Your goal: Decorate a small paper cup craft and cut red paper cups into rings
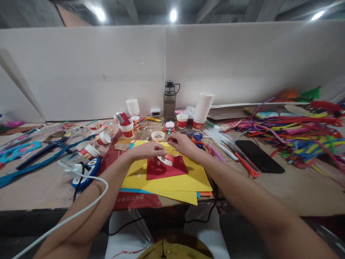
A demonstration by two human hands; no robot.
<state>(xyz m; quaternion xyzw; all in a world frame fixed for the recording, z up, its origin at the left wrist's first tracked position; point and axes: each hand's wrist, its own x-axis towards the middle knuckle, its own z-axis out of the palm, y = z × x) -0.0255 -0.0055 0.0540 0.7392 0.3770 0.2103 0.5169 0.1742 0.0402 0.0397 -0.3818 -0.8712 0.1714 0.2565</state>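
Note:
My left hand [151,151] is closed on a cut paper cup [169,160] with a white rim and a red side. It holds the cup tilted, low over a sheet of red paper [167,173]. The red sheet lies on larger yellow paper [198,178]. My right hand [182,142] is just to the right, fingers bent and slightly apart, with nothing visible in them. Its fingertips are near a short paper cup [157,136] with bits inside. Behind stands a small red-and-white cup piece with a turquoise strip [169,126].
Stacked paper cups [203,111], a water bottle [169,102] and a glue gun [196,136] stand or lie beyond my hands. To the right are a utility knife [246,163], a black phone [258,155] and pipe cleaners [302,129]. A white cable [99,198] crosses my left forearm.

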